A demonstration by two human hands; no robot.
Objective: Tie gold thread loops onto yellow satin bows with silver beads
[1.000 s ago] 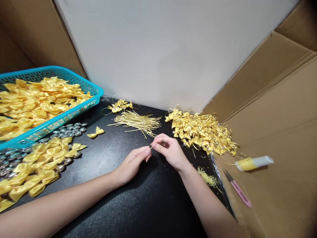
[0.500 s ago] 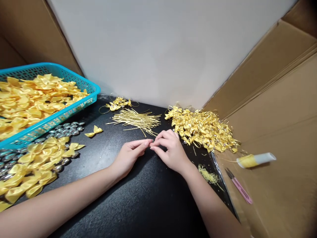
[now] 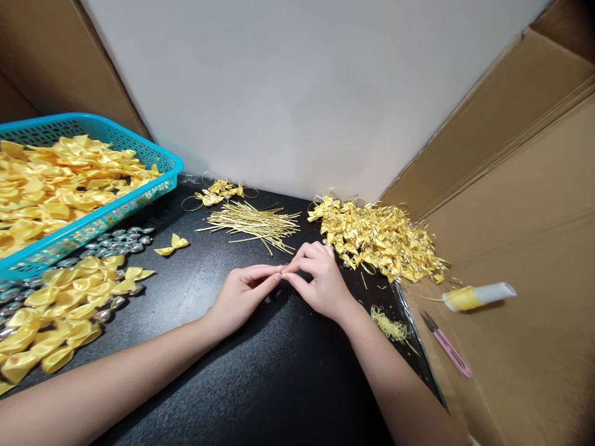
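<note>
Over the middle of the black table, my left hand (image 3: 244,294) and my right hand (image 3: 315,279) meet fingertip to fingertip. Both are pinched closed around something tiny that the fingers almost wholly hide. Just beyond them lies a loose bundle of gold cord pieces (image 3: 255,224). A single yellow satin bow (image 3: 172,244) rests to the left of my left hand. Behind my right hand is a big heap of finished-looking yellow bows (image 3: 383,238) with gold cord loops and small shiny beads.
At the left stands a turquoise basket (image 3: 179,166) full of yellow bows. Silvery beads (image 3: 118,241) and more bows (image 3: 69,310) lie before it. On the right are yellow thread scraps (image 3: 390,325), pink thread snips (image 3: 447,347) and a thread spool (image 3: 478,296) on cardboard.
My left thumb has straightened toward the fingertips, and the two hands' tips now press closer together. The whole view has shifted slightly; the surrounding things stay put.
</note>
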